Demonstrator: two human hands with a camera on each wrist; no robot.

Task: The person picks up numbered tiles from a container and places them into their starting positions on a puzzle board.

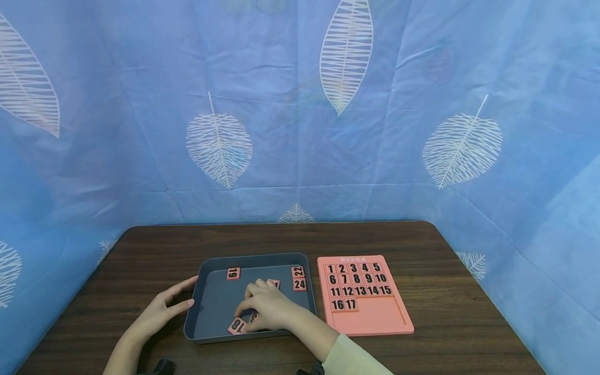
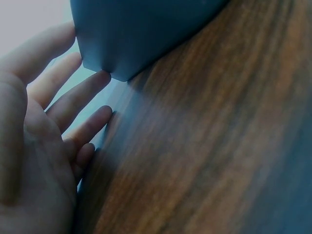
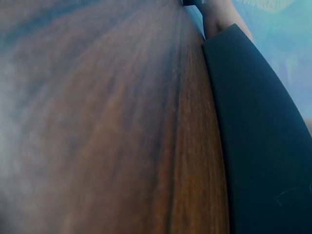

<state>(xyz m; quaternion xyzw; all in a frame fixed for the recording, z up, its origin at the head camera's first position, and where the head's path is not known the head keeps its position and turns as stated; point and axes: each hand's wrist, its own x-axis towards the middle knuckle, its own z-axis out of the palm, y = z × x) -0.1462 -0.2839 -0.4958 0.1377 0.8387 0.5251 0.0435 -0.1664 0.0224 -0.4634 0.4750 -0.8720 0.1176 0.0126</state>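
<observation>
My left hand [image 1: 157, 315] holds its fingers apart at the left side of a dark grey tray [image 1: 201, 307]; in the left wrist view, fingertips touch the tray's outer wall [image 2: 126, 34]. Inside the tray, my right hand [image 1: 269, 307] reaches down with bent fingers. Its thumb and index finger are at a pink number tile marked 18 [image 1: 237, 326], which lies turned at an angle. Another tile [image 1: 253, 317] is partly covered by the hand. Whether the fingers pinch either tile is unclear. The right hand is out of sight in the right wrist view.
Tiles 19 [image 1: 233, 273], 22 [image 1: 298, 272] and 24 [image 1: 299, 284] lie in the tray, with another tile [image 1: 274, 284] half hidden. To the right, a pink board [image 1: 384, 317] holds tiles 1 to 17 in rows. A wooden table [image 1: 450, 323] stands before a blue curtain [image 1: 281, 146].
</observation>
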